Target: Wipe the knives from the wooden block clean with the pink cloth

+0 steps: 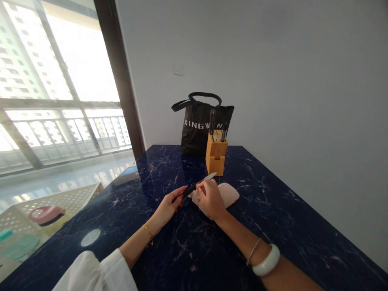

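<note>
My left hand (pixel 169 206) holds the black handle of a small knife (pixel 197 184), whose blade points up and right toward a wooden knife block (pixel 216 155). My right hand (pixel 210 198) is closed on a pale pink cloth (pixel 228 193) and presses it against the knife near the base of the blade. Both hands rest over a dark blue marbled table (pixel 273 210). The knife block stands just behind the hands with two dark handles sticking out of its slots.
A black tote bag (pixel 201 125) with white letters stands behind the block against the grey wall. A large window fills the left side. Below the table's left edge stands a perforated white shelf (pixel 45 210) with pink and teal items.
</note>
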The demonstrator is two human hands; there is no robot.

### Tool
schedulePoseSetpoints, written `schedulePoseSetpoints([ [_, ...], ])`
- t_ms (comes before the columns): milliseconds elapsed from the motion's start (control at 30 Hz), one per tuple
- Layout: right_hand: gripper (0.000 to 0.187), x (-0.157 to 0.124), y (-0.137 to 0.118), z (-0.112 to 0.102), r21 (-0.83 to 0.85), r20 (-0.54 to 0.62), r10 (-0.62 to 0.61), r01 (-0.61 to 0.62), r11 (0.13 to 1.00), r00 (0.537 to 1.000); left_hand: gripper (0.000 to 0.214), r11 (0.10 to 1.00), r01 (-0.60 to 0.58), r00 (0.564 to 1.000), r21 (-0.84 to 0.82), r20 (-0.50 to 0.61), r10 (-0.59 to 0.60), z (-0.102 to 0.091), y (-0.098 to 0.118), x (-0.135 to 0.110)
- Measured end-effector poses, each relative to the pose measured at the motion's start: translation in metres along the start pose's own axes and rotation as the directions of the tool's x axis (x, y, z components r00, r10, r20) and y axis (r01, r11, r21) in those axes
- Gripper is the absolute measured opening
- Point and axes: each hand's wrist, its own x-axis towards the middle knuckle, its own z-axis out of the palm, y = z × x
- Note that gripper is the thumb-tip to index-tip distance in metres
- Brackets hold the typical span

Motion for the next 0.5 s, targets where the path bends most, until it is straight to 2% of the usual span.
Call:
schedulePoseSetpoints([
  [67, 0.011, 0.0, 0.0, 0.0, 0.004, -0.003, -0.001, 0.001, 1.0, 1.0, 0.055, 0.999, 0.025, 1.0, -0.024, -0.006, -0.025, 0.001, -0.001, 0.0],
  [167, 0.011, -0.001, -0.003, 0.0, -0.039, 0.039, 0.007, -0.005, 0.999, 0.999, 0.053, 0.989, 0.051, 0.995, -0.14, -0.074, -0.062, 0.002, -0.003, 0.001],
  [300, 0.011, -0.003, -0.016, -0.003, -0.106, 0.172, -0.114, 0.133, 0.985, 0.979, 0.054, 0.967, 0.037, 0.981, -0.254, -0.176, -0.084, 0.001, -0.003, 0.0],
  [367, 0.008, -0.004, -0.026, -0.006, -0.141, 0.204, -0.19, 0.221, 0.965, 0.96, 0.057, 0.977, 0.02, 0.974, -0.213, -0.215, -0.067, 0.001, 0.002, -0.002],
  [500, 0.034, -0.005, -0.043, -0.009, -0.335, 0.202, -0.254, 0.31, 0.89, 0.946, 0.056, 0.991, -0.13, 0.941, 0.019, -0.313, 0.129, 0.003, 0.016, -0.011],
])
